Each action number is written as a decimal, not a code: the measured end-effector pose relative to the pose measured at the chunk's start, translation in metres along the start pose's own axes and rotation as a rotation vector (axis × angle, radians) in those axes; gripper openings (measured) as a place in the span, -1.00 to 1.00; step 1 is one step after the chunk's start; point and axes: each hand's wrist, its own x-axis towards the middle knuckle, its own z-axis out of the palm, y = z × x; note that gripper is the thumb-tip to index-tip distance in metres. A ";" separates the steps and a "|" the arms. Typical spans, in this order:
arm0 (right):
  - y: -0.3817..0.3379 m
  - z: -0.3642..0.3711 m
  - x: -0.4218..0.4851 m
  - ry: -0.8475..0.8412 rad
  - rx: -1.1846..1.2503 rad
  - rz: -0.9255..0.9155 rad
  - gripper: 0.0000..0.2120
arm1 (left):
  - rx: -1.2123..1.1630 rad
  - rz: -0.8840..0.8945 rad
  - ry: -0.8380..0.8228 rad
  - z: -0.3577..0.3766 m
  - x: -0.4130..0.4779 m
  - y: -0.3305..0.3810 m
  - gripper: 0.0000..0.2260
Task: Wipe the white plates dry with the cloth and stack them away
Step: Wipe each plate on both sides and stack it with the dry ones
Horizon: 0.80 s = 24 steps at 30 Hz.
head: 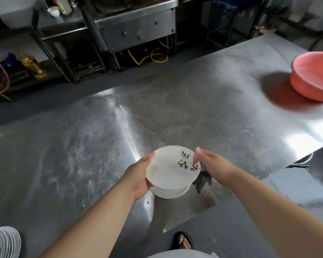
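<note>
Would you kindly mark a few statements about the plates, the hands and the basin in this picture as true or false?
1. The left hand holds the upper plate by its left edge. True.
2. The pink basin stands at the left end of the steel table. False: it stands at the far right.
3. The upper plate is plain white. False: it bears black brush marks.
4. A second white plate lies below the upper plate. True.
5. The right hand rests on the pink basin. False: it is at the upper plate's right rim.
</note>
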 end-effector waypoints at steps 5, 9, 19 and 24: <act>0.011 0.012 0.010 0.025 -0.116 0.006 -0.51 | 0.741 0.251 0.219 0.007 0.003 -0.004 -0.47; 0.023 0.021 0.025 0.029 -0.339 0.042 -0.71 | 1.128 0.275 0.303 -0.010 0.020 -0.017 -0.87; 0.041 0.044 0.028 0.056 -0.666 0.094 -0.66 | 1.093 0.334 0.432 -0.026 0.030 -0.039 -0.80; 0.042 0.048 0.030 0.099 -0.733 0.085 -0.63 | 1.153 0.349 0.413 -0.028 0.038 -0.036 -0.81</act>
